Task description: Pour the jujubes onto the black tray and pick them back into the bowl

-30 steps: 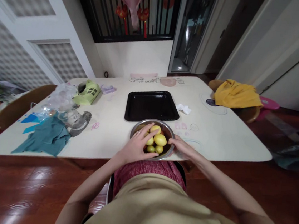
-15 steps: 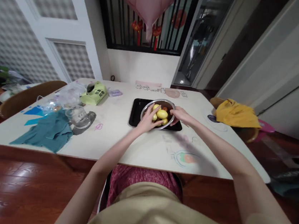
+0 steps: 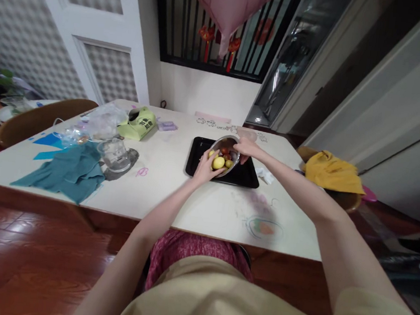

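A shiny metal bowl tilts to the left over a black baking tray. Inside it are several yellow oval fruits or vegetables and some small red round ones, whose exact kind I cannot make out. My right hand is closed on the bowl's upper right rim. At the lower left rim, my left hand holds the bowl's side, its fingers and thumb spread around the yellow pieces. My left palm hides part of the rim.
On the left lie a teal cloth, a clear container, a green printed carton and crumpled clear plastic. White crumpled tissue is right of the tray. A yellow cloth hangs over a chair; a pink balloon hangs ahead.
The bowl has tipped further to the left, its right side rising with my right hand. My left hand stays at the lower left rim. The camera view has shifted slightly.
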The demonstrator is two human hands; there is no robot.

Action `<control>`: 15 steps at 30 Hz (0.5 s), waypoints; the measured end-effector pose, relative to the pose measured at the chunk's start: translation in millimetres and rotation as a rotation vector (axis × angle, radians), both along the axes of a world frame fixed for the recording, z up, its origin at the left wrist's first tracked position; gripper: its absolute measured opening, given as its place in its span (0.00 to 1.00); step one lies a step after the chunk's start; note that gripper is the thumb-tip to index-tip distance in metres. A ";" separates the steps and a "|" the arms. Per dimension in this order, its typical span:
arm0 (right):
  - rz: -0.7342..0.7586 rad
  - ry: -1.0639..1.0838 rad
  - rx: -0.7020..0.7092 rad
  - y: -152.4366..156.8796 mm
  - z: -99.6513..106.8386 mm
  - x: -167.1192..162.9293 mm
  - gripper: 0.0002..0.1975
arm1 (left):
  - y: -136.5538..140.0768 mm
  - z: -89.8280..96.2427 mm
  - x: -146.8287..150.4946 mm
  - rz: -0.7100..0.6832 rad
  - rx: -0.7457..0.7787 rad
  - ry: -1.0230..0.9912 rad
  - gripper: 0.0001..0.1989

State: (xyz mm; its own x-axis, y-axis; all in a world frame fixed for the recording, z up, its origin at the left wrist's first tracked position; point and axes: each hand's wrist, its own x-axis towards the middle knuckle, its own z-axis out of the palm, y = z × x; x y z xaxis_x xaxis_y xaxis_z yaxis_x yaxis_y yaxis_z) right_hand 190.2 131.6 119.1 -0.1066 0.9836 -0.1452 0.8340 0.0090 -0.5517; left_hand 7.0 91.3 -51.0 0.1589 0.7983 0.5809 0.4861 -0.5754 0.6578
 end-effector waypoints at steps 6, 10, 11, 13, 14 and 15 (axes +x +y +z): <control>0.067 -0.280 0.046 1.1 14.4 -8.0 0.12 | -4.8 3.7 3.1 0.131 -0.085 0.067 0.42; 0.137 -0.429 0.103 -6.9 26.2 -9.0 0.15 | -8.2 8.3 3.0 0.178 -0.134 0.117 0.42; 0.143 -0.451 0.117 -8.8 28.6 -8.5 0.16 | -8.5 8.7 3.1 0.179 -0.138 0.125 0.42; 0.125 -0.502 0.141 -10.8 32.1 -6.5 0.17 | -8.5 8.6 3.6 0.180 -0.137 0.141 0.40; 0.126 -0.523 0.147 -10.6 33.2 -5.1 0.18 | -8.2 8.1 3.8 0.182 -0.135 0.149 0.38; 0.128 -0.543 0.153 -9.7 33.9 -3.5 0.19 | -7.8 7.5 4.1 0.184 -0.133 0.155 0.36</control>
State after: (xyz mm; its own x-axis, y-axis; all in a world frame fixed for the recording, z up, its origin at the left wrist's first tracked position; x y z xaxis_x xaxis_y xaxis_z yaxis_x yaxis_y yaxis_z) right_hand 186.7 121.9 153.0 -0.1764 0.9819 -0.0695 0.9842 0.1747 -0.0297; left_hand 11.1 83.5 -43.5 0.0828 0.8898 0.4488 0.6753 -0.3813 0.6313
